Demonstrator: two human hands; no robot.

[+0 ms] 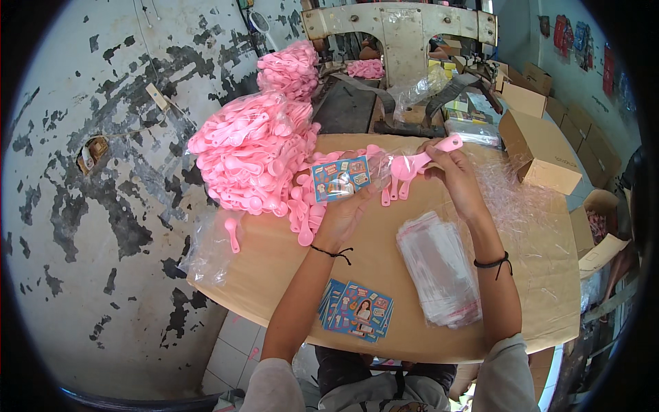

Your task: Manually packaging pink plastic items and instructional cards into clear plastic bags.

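The left hand (345, 214) pinches a blue card (341, 180) between its fingers, thumb over the lower edge, picture side up. The right hand (456, 175) grasps a pink spoon (408, 167) by the handle, which passes under its fingers so that the holed tip sticks out beyond them; the bowl points left, toward the card. Clear film shows between card and spoon; whether it wraps either one I cannot tell. More pink pieces show just below the bowl, hanging or lying, I cannot tell.

Brown paper covers the counter (261, 278), which stands beside a peeling wall (130, 130); pale floor tiles (226, 360) show below.

Loose spoons (302, 213) lie left of the card, against a bulging bag of spoons (247, 154) that crowds the left side. Nearer the body sit a stack of cards (360, 311) and, to its right, clear sleeves (439, 271). The right forearm crosses beside the sleeves. Beyond the counter stands a metal frame (401, 31); open cartons (539, 147) stand at right.
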